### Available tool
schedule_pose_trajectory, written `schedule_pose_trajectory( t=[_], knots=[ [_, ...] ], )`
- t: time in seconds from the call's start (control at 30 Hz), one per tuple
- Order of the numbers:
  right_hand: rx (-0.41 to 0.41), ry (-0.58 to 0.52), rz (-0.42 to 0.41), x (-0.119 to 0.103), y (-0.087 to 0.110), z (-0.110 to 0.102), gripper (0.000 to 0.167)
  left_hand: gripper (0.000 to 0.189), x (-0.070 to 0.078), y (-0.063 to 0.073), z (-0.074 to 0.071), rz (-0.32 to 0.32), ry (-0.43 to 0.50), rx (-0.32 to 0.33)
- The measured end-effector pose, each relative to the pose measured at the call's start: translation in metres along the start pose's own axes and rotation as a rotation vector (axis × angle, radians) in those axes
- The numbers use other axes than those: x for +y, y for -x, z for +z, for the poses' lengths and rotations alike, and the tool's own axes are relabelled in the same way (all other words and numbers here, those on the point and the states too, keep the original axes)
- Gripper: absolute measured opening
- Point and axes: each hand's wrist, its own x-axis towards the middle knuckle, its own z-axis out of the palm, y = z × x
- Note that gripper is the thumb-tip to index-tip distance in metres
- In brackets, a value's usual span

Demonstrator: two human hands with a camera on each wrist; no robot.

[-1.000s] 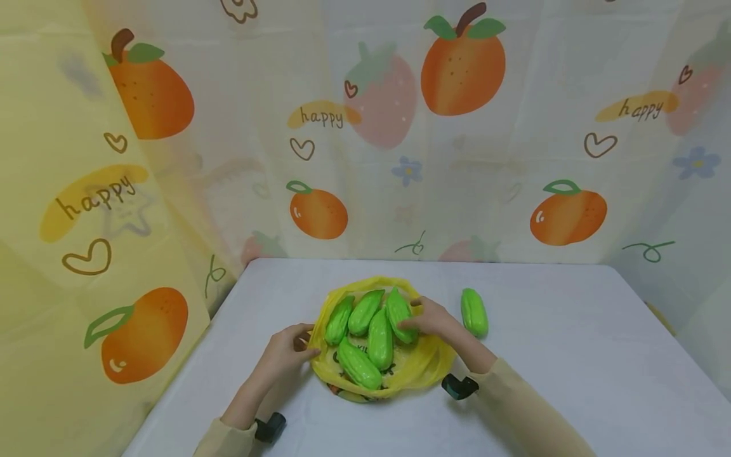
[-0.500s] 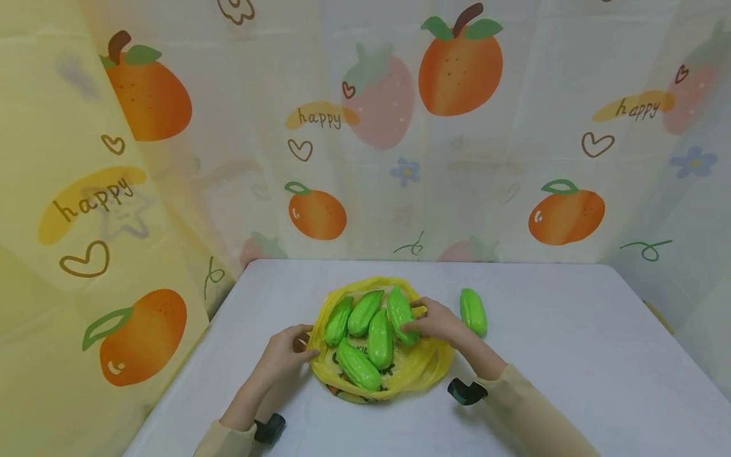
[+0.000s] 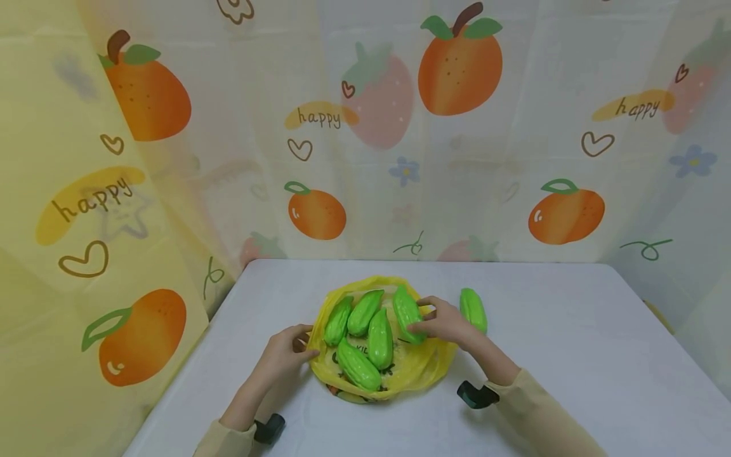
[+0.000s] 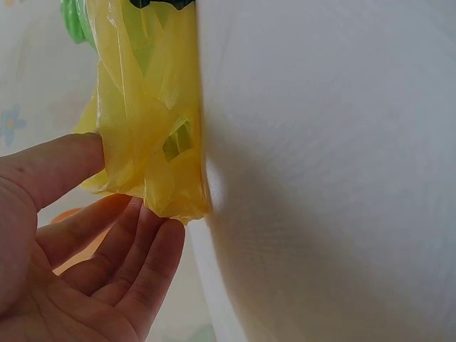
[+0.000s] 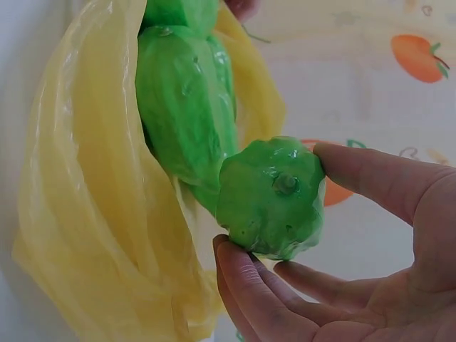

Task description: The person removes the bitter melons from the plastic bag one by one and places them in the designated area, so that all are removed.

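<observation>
A small, screened-off tabletop set-up; in what kind of building cannot be told. A white table point(image 3: 571, 330) stands before a pale hanging sheet point(image 3: 365, 184) printed with oranges point(image 3: 460, 73), strawberries point(image 3: 382, 101), hearts point(image 3: 299, 150) and the word "happy" point(image 3: 319, 118); similar fruit-printed sheeting point(image 3: 57, 133), tinted yellow, hangs along the left side.

The head view looks forward and down on the table point(image 3: 599, 330) from farther back. Both wrist views, close and turned sideways, share the bag point(image 5: 85, 178).

Backdrop point(image 3: 485, 146) reads "happy" thrice; inside the bag point(image 3: 422, 369), "KI".
</observation>
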Motion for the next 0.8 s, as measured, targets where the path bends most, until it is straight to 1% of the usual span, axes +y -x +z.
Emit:
schedule_pose_trajectory(
  t=[0.33, 0.6, 0.8],
  knots=[
    [0.000, 0.012, 0.002, 0.005, 0.007, -0.016, 0.073, 0.044, 0.001, 0.001, 0.000, -0.003, -0.008, -0.001],
    [0.003, -0.028, 0.010, 0.014, 0.010, -0.031, 0.075, 0.045, 0.001, 0.001, 0.000, -0.009, -0.008, -0.003],
    [0.030, 0.023, 0.020, 0.017, 0.014, -0.041, 0.077, 0.046, 0.000, 0.002, 0.001, -0.009, -0.011, -0.004]
  ],
)
